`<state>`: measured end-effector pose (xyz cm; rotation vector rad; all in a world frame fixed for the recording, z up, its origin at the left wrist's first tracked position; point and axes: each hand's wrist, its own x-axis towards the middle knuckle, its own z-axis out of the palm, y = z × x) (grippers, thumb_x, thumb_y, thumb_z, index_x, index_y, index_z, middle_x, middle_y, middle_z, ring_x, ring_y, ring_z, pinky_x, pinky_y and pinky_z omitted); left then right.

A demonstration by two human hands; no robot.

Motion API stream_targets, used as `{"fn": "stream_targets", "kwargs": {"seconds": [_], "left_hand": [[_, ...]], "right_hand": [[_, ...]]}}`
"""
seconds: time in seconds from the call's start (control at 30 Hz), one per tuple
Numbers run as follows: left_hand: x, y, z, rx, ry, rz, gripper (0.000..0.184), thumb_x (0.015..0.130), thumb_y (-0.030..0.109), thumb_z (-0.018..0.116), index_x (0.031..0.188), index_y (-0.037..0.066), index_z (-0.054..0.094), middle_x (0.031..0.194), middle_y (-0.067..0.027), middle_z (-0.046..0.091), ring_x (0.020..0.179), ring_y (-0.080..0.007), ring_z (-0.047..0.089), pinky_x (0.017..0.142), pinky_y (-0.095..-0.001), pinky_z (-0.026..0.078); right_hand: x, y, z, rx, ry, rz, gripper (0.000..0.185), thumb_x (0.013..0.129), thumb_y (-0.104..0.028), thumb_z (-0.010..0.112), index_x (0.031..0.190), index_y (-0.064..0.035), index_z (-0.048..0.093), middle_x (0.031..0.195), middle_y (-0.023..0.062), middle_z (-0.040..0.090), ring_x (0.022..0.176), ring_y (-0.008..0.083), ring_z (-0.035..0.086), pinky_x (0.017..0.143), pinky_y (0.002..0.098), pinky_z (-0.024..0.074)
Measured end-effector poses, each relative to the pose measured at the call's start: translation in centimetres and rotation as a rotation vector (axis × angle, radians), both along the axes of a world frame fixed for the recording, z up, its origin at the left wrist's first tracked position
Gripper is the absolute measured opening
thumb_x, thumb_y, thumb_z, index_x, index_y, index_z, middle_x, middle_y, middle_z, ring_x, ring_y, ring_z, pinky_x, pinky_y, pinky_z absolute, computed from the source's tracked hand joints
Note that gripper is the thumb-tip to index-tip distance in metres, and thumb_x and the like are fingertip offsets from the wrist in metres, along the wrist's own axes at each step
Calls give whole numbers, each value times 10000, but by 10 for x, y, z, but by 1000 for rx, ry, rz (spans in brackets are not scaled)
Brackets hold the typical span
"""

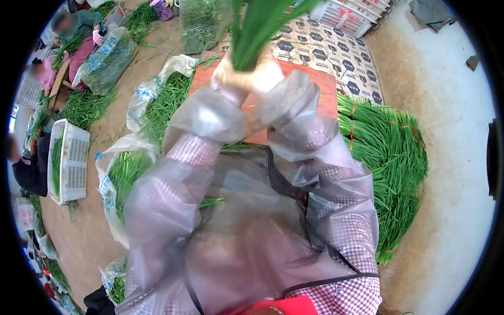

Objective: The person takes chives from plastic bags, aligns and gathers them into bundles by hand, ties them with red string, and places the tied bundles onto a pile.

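Observation:
A bunch of garlic chives (pixel 252 34) stands upright in front of me, its green leaves fanning toward the top edge. My left hand (pixel 229 74) is closed around the lower part of the bunch. Pressed against the same bunch from the right is my right hand (pixel 269 77), also closed; motion blurs its fingers. Both hands look pale, as if gloved, and clear plastic sleeves cover my arms. Beneath them lies a reddish board (pixel 323 86), partly hidden by my forearms. The lower end of the bunch is hidden by the hands.
Tied chive bundles (pixel 391 157) are piled at the right beside a wall (pixel 457 131). Plastic bags of loose chives (pixel 128 170) stand at the left, near a white crate (pixel 73 163). Patterned sheeting (pixel 336 52) lies beyond the board. Other people sit at the far left.

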<state>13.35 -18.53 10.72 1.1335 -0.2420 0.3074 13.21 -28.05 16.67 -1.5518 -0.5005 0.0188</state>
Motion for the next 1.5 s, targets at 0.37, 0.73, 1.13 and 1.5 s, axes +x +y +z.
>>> {"fn": "stream_targets", "kwargs": {"seconds": [0.37,0.73,1.13,1.5], "left_hand": [[78,-8,-64,1108,-348,165,740,684,238,760,1309,48,415,1161,-154,568,1059,-274,568,899,-373,458],[16,-26,-159,1517,290,218,913,820,489,582,1458,-17,169,1475,-281,226,1365,-480,187,1112,-551,158],[-5,-85,-194,1665,43,-10,869,828,550,542,1480,89,199,1526,-202,155,1407,-431,77,1124,-565,60],[24,-74,-201,1627,-64,-27,554,893,227,492,1428,175,356,1482,-124,314,1364,-404,261,1097,-554,226]], "right_hand": [[126,-29,-108,22,-58,2,460,758,-177,752,1153,-45,556,1117,80,625,1027,211,581,896,331,474],[165,-116,-70,742,332,-319,252,742,45,695,981,26,615,819,109,621,725,236,612,682,372,546],[86,-238,-82,687,744,48,430,794,-171,633,1130,82,542,800,107,590,802,264,564,797,403,477],[100,-173,-178,194,886,-147,389,747,-143,742,1074,23,614,919,143,671,850,245,645,766,368,516]]}}
